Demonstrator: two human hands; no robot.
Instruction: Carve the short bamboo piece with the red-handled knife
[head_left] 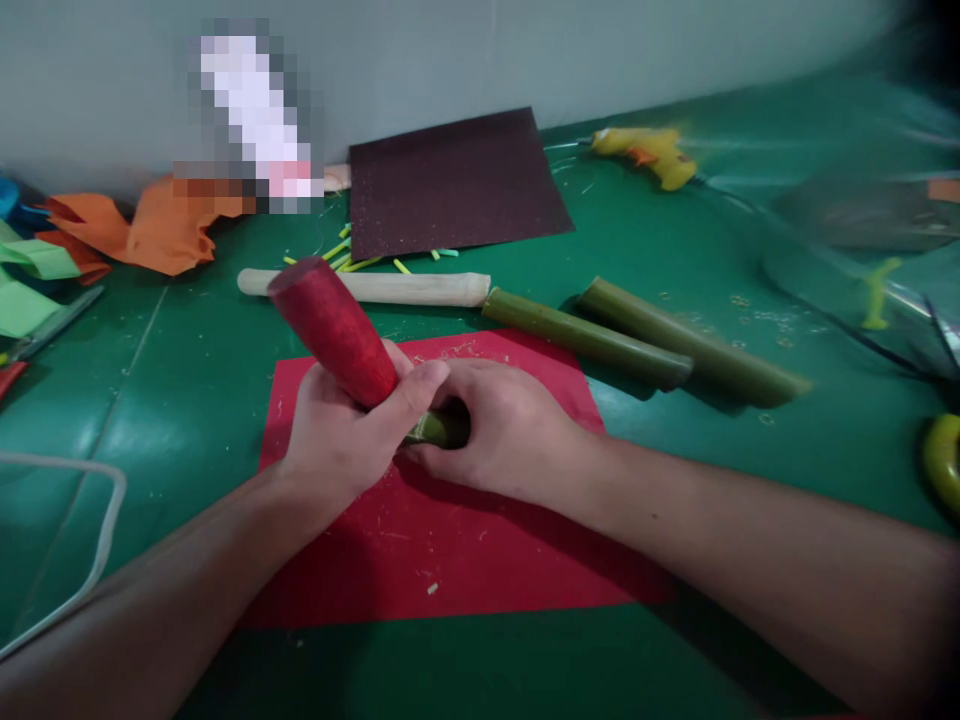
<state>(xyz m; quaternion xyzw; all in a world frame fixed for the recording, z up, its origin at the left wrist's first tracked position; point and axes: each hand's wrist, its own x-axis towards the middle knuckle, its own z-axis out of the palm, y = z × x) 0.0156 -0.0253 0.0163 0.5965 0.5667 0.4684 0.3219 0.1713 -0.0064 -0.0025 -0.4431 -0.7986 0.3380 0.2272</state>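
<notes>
My left hand [341, 435] is wrapped round a red cylinder [334, 330], which leans up and to the left. My right hand [517, 420] curls its fingers and thumb round a short piece of green bamboo [442, 428]. That bamboo lies close against the left hand, and its ends are mostly hidden by my fingers. Whether the cylinder touches the bamboo I cannot tell. Beneath both hands lies a red sheet [480, 560] with small pale shavings scattered on it.
Behind the sheet are a peeled pale stick [420, 289] and two green bamboo tubes [592, 340] [697, 345]. Farther back lie a dark sandpaper-like sheet [457, 190] and a yellow glue gun [652, 152]. Orange crumpled paper [165, 230] and scissors [60, 320] are at left.
</notes>
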